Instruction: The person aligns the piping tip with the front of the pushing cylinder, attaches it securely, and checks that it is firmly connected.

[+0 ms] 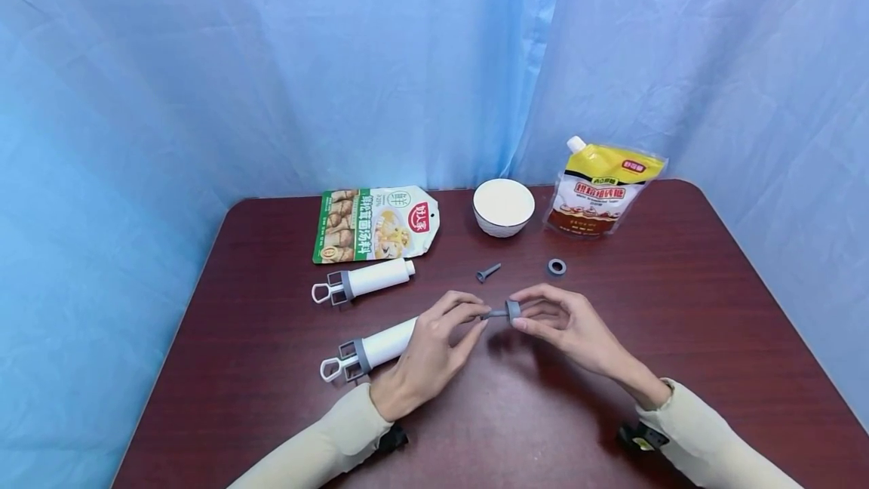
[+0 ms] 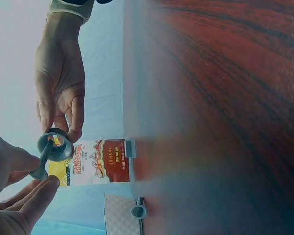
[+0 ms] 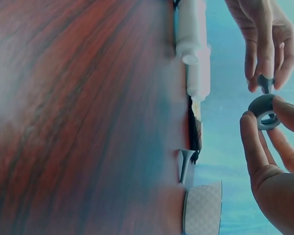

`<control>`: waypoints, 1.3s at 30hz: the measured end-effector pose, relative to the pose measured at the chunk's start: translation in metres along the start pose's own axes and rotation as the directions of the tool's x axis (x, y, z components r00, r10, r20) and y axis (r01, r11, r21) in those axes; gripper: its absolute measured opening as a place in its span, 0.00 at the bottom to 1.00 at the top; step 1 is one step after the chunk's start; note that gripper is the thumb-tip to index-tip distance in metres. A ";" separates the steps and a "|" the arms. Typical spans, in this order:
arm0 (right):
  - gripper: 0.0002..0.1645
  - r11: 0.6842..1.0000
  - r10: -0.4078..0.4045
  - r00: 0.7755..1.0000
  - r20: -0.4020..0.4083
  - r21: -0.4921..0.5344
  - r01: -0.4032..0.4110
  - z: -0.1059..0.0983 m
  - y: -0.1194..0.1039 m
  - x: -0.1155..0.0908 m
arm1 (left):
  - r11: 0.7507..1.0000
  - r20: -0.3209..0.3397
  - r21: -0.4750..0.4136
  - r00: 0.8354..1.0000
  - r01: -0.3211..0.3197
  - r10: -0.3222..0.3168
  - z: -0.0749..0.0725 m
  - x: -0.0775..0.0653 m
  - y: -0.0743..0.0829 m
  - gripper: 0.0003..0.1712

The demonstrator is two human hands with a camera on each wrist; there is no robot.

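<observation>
My left hand [image 1: 431,345] pinches the wide end of a small grey funnel-shaped nozzle [image 2: 44,157] between thumb and fingertips. Facing it, my right hand [image 1: 573,329] holds a grey ring cap [image 3: 259,105] by its outer edge, thumb on one side and fingers on the other. The nozzle's narrow stem points right and reaches into the ring's opening in the left wrist view. Both parts are held above the table. Beyond the hands lie a second grey nozzle [image 1: 488,272] and another grey ring cap [image 1: 557,275].
Two white syringe-like tubes with grey collars and loop handles lie at left, one farther back [image 1: 379,277] and one partly behind my left hand [image 1: 389,344]. Along the back are a green food packet [image 1: 376,225], a white bowl [image 1: 504,206] and a spouted pouch [image 1: 600,191].
</observation>
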State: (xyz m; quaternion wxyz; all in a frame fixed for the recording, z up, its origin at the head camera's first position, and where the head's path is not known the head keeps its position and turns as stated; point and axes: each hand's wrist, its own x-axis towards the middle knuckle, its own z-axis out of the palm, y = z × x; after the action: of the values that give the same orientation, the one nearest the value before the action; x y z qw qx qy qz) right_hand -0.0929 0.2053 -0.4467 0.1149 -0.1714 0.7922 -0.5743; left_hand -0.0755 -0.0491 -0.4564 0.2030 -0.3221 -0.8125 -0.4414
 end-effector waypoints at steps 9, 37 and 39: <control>0.19 0.999 -0.031 0.999 0.017 0.043 0.030 0.004 -0.006 0.001 | 0.999 -0.034 -0.039 0.999 -0.035 0.033 -0.001 0.000 0.000 0.12; 0.18 0.993 -0.103 0.993 0.052 0.064 0.100 0.017 -0.005 0.007 | 0.994 -0.026 -0.106 1.000 -0.004 0.001 0.003 -0.003 0.000 0.09; 0.18 0.993 -0.102 0.993 0.051 0.056 0.100 0.017 -0.005 0.008 | 0.994 -0.017 -0.107 1.000 -0.001 0.000 0.002 -0.003 0.000 0.09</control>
State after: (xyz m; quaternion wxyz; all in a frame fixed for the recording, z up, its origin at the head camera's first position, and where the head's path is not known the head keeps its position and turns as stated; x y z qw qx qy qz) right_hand -0.0928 0.1861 -0.4472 0.1116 -0.2236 0.7635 -0.5955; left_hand -0.0731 -0.0482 -0.4597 0.1925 -0.3289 -0.7860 -0.4869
